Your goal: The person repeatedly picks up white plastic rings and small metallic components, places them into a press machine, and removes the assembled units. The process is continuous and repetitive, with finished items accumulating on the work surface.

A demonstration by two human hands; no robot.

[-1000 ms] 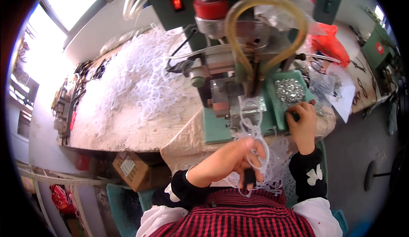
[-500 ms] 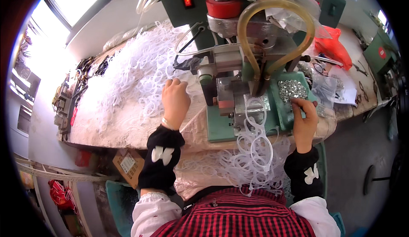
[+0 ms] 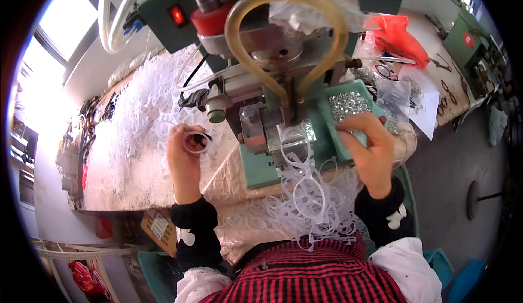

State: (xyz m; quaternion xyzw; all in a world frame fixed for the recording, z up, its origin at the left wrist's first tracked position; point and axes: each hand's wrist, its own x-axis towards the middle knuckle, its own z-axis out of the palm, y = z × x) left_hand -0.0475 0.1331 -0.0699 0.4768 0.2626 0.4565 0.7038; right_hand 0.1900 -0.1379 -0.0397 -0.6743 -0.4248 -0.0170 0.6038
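Note:
My left hand [image 3: 184, 161] holds a white plastic eyeglass frame [image 3: 195, 141] by its rim, left of the green press machine [image 3: 272, 85]. It has been lifted off the big heap of white frames [image 3: 133, 112] on the bench. My right hand [image 3: 368, 150] pinches at the green tray of small shiny metal parts [image 3: 348, 105] on the machine's right side; whether it holds one is too small to tell. Another white frame [image 3: 294, 147] sits on the machine's work plate under the press head. A pile of finished white frames [image 3: 305, 205] hangs over my lap.
A yellowish hose loop [image 3: 286, 36] arches over the press, with a red lit switch [image 3: 177, 15] above. A red plastic bag [image 3: 400, 36], clear bags and glasses parts lie at the right. A cardboard box [image 3: 160, 229] sits under the bench.
My left hand went from my lap out to the heap of frames and now lifts one white frame off it. My right hand stayed at the parts tray.

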